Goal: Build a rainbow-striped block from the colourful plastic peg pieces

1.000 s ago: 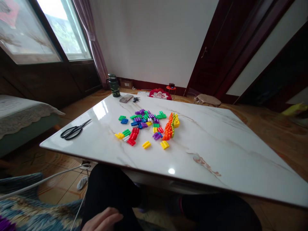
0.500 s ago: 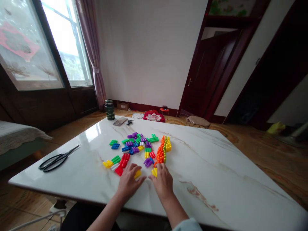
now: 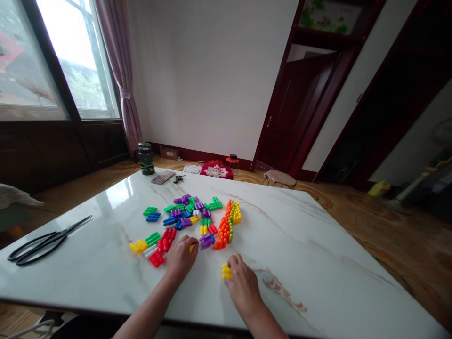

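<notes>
My left hand point(image 3: 181, 259) is closed round a small yellow plastic piece point(image 3: 191, 248), partly hidden by the fingers, beside a cluster of red pieces point(image 3: 165, 242). Nearer the table's front edge, my right hand point(image 3: 244, 281) grips a yellow plastic block point(image 3: 226, 271) of joined rounded pegs between thumb and fingers. A purple piece point(image 3: 206, 241) lies between and beyond the hands. Past my right hand stand rows of orange pieces point(image 3: 224, 226), olive-green pieces point(image 3: 231, 221) and yellow pieces point(image 3: 237, 213). Mixed green pieces point(image 3: 214, 204) and blue pieces point(image 3: 153, 217) are scattered farther back.
Black-handled scissors point(image 3: 45, 242) lie at the left of the white marble-patterned table point(image 3: 318, 263). A camouflage flask point(image 3: 146, 159), a phone point(image 3: 163, 177) and keys point(image 3: 179, 178) are at the far left corner. A round stool point(image 3: 280, 179) stands beyond the table.
My hands have moved apart: the left lies farther back beside the purple piece, the right closer to me, away from the orange row, with its yellow block. The view has swung slightly right.
</notes>
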`<action>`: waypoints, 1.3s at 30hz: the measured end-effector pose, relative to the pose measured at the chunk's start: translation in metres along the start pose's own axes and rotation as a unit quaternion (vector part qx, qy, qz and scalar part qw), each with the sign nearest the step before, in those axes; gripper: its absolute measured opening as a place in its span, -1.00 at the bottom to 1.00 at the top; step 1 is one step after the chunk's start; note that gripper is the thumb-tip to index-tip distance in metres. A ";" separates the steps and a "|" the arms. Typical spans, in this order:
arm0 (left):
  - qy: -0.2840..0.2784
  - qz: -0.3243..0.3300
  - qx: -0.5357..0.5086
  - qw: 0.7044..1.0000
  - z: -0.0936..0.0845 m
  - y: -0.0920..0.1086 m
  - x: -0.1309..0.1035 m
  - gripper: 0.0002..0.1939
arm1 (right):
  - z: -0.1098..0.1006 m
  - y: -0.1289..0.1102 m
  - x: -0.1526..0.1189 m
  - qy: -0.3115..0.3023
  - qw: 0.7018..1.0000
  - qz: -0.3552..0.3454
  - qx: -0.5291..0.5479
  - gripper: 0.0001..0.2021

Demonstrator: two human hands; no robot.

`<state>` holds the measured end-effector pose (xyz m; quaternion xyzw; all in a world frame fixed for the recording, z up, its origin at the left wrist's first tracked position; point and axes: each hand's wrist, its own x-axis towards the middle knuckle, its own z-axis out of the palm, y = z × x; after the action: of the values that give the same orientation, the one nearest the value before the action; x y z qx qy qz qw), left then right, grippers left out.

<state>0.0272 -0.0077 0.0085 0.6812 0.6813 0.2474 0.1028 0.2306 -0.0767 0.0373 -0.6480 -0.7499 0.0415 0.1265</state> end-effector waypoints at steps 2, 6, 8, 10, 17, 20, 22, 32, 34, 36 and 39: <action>0.010 -0.006 -0.023 1.000 0.001 -0.002 -0.001 -0.79 | -0.001 0.013 0.005 -0.008 1.000 -0.001 -0.005 -0.65; 0.016 -0.006 -0.044 0.999 0.002 -0.007 -0.002 -0.81 | 0.000 0.048 0.037 0.027 0.998 0.044 0.030 -0.87; 0.015 -0.006 -0.045 0.999 0.003 -0.008 -0.001 -0.80 | 0.002 0.062 0.060 0.085 0.990 0.072 0.082 -0.90; 0.014 -0.010 -0.046 0.999 0.003 -0.008 0.000 -0.80 | 0.006 0.071 0.080 0.149 0.972 0.090 0.155 -0.85; 0.015 -0.013 -0.057 0.998 0.003 -0.008 0.001 -0.81 | 0.027 0.070 0.094 0.242 0.927 0.150 0.244 -0.67; 0.015 -0.019 -0.057 0.998 0.003 -0.008 0.001 -0.82 | 0.032 0.070 0.083 0.209 0.959 0.121 0.148 -0.68; 0.013 -0.022 -0.057 0.998 0.003 -0.007 0.001 -0.82 | 0.033 0.072 0.075 0.189 0.969 0.104 0.118 -0.67; 0.019 -0.020 -0.054 0.998 0.002 -0.008 0.000 -0.79 | 0.004 0.091 0.068 0.220 0.923 0.126 0.290 -0.62; 0.020 -0.018 -0.054 0.998 0.002 -0.008 0.001 -0.79 | -0.015 0.097 0.070 0.282 0.874 0.157 0.362 -0.61; 0.022 -0.019 -0.055 0.998 0.002 -0.007 0.001 -0.79 | -0.034 0.103 0.072 0.330 0.827 0.164 0.423 -0.62; 0.020 -0.022 -0.055 0.998 0.001 -0.006 0.001 -0.78 | -0.054 0.109 0.076 0.353 0.811 0.141 0.445 -0.66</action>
<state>0.0222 -0.0060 0.0051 0.6544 0.6833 0.2960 0.1314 0.3386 0.0095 0.0750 -0.5898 -0.4532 0.1564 0.6498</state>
